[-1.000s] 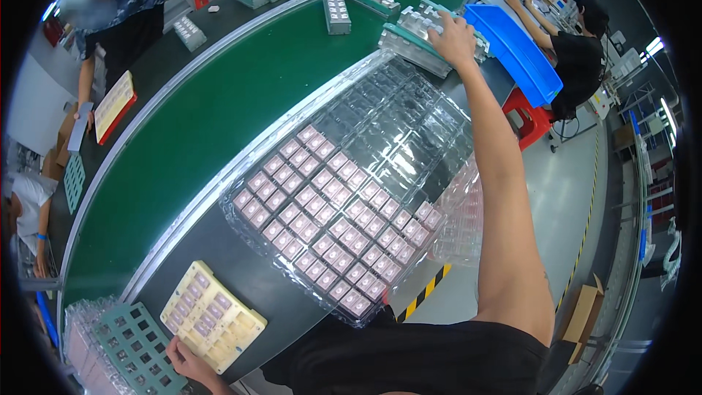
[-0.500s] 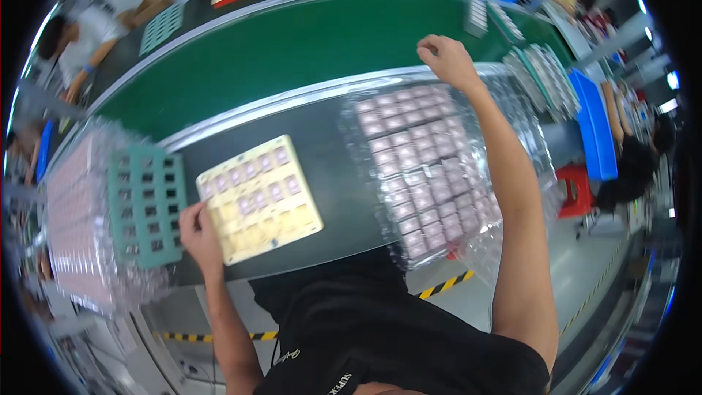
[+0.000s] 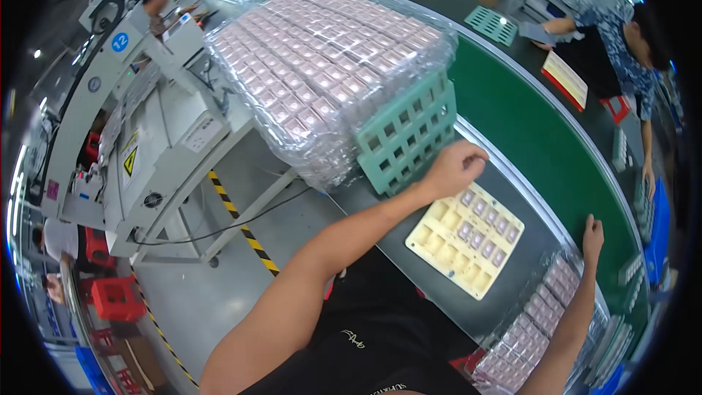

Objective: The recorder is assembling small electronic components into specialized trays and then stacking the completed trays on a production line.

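My left hand (image 3: 459, 167) is closed, fingers curled together, over the upper corner of a cream tray (image 3: 439, 265) and close to a green slotted rack (image 3: 376, 168). What its fingers hold, if anything, is hidden. Small lilac pieces (image 3: 477, 239) sit in several of the tray's pockets; other pockets along its near-left side are bare. My right hand (image 3: 593, 235) is closed too, raised above the near edge of the green conveyor belt (image 3: 537, 132). Whether anything is in it cannot be made out. Beneath my right forearm lies a wrapped block of lilac pieces (image 3: 528, 325).
A large plastic-wrapped stack of pinkish cells (image 3: 314, 58) stands behind the green rack. To the left is a grey machine (image 3: 161, 150) with a dangling cable. Across the belt a person in a patterned shirt (image 3: 614, 47) works beside a red-edged pad (image 3: 567, 80).
The view has swung to the left, bringing in the machine and the whole wrapped stack. My left hand has shifted along the tray's edge toward its far corner. My right hand stays over the belt.
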`<move>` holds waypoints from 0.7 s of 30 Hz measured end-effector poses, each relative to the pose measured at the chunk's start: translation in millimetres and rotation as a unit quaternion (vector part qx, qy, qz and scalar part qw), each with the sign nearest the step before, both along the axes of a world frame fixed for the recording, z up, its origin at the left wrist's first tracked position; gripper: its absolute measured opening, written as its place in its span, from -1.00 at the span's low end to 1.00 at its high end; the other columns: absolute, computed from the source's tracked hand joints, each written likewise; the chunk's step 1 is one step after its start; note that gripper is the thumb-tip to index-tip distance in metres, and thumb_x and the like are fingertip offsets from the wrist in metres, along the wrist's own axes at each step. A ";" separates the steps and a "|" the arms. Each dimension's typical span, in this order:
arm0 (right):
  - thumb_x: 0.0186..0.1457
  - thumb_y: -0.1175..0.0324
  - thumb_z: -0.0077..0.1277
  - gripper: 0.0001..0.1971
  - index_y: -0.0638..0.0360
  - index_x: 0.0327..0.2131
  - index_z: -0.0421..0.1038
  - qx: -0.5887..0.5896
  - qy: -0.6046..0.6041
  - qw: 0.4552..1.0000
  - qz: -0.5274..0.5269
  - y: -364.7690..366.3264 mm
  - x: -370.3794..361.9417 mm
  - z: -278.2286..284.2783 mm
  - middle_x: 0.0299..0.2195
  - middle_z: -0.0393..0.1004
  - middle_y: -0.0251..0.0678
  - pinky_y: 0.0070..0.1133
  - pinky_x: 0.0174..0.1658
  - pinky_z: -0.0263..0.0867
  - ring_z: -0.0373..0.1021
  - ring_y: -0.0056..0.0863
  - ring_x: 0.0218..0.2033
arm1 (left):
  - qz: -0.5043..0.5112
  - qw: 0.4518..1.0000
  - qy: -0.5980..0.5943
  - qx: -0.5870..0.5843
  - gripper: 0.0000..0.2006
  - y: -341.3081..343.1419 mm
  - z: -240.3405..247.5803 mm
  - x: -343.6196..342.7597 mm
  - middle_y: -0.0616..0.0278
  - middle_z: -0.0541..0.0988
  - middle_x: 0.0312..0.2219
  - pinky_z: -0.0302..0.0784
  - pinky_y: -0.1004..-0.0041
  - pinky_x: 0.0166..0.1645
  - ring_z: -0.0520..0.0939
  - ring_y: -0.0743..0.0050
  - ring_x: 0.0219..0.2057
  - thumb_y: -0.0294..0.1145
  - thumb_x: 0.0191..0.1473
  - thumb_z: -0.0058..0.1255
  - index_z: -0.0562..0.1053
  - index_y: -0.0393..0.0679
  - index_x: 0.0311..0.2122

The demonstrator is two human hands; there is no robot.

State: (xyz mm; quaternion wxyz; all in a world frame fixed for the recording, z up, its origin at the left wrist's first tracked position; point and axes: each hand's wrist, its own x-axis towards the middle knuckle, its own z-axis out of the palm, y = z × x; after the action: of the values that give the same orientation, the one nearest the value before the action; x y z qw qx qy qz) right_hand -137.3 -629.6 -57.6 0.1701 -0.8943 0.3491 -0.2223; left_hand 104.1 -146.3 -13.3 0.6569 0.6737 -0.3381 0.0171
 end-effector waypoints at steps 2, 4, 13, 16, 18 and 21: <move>0.32 -0.03 -0.09 -0.53 0.32 -0.29 0.37 0.021 0.005 1.000 -0.016 -6.2 5.2 -6.6 -0.43 0.44 -0.06 -0.37 -0.23 0.31 0.39 -0.29 -0.39 | -0.030 0.996 0.083 0.006 -0.85 -1.3 0.4 0.0 0.22 0.60 -0.51 0.48 0.50 -0.40 0.56 0.61 -0.51 -0.43 0.08 0.07 0.58 -0.28 -0.30; 0.32 -0.04 -0.10 -0.51 0.32 -0.28 0.39 0.034 0.006 0.999 -0.029 -12.8 -1.4 -2.6 -0.40 0.46 -0.05 -0.37 -0.20 0.31 0.40 -0.29 -0.35 | -0.074 0.987 0.140 -0.012 -0.85 -8.3 -0.5 4.3 0.24 0.60 -0.52 0.48 0.52 -0.40 0.56 0.62 -0.51 -0.44 0.09 0.07 0.58 -0.29 -0.30; 0.19 0.00 0.04 -0.55 0.31 -0.42 0.42 0.022 -0.058 0.998 -0.020 67.1 44.3 33.3 -0.51 0.48 0.02 -0.31 -0.33 0.35 0.45 -0.11 -0.47 | -0.126 0.958 0.256 0.001 -0.82 14.0 -12.2 28.3 0.24 0.61 -0.42 0.47 0.58 -0.30 0.55 0.63 -0.43 -0.45 0.20 0.01 0.56 -0.25 -0.16; 0.17 0.04 0.10 -0.59 0.30 -0.39 0.49 0.021 -0.076 0.997 -0.016 55.1 26.0 28.4 -0.52 0.53 -0.08 -0.41 -0.34 0.38 0.49 -0.24 -0.47 | -0.164 0.951 0.260 -0.020 -0.84 3.6 -12.1 24.6 0.24 0.60 -0.41 0.47 0.60 -0.27 0.55 0.61 -0.41 -0.49 0.19 0.00 0.55 -0.29 -0.17; 0.16 0.04 0.11 -0.59 0.31 -0.39 0.49 0.028 -0.074 0.997 -0.025 52.5 14.8 31.3 -0.53 0.53 -0.10 -0.42 -0.34 0.38 0.49 -0.26 -0.48 | -0.174 0.947 0.270 -0.020 -0.84 -1.1 -11.3 20.6 0.22 0.59 -0.40 0.47 0.60 -0.25 0.55 0.60 -0.39 -0.51 0.19 -0.01 0.55 -0.31 -0.17; 0.15 0.04 0.12 -0.58 0.31 -0.39 0.50 0.036 -0.083 0.995 -0.031 57.1 10.7 36.2 -0.53 0.53 -0.12 -0.44 -0.34 0.38 0.49 -0.30 -0.48 | -0.182 0.947 0.266 -0.019 -0.84 -2.3 -7.2 16.8 0.23 0.59 -0.40 0.47 0.60 -0.25 0.55 0.60 -0.40 -0.51 0.19 -0.01 0.55 -0.30 -0.17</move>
State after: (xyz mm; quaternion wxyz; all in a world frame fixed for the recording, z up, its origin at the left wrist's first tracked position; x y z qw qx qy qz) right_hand -126.6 -572.6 -21.4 0.2237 -0.8550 0.3688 -0.2879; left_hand 120.9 -148.5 -20.6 0.7278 0.5681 -0.2676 -0.2754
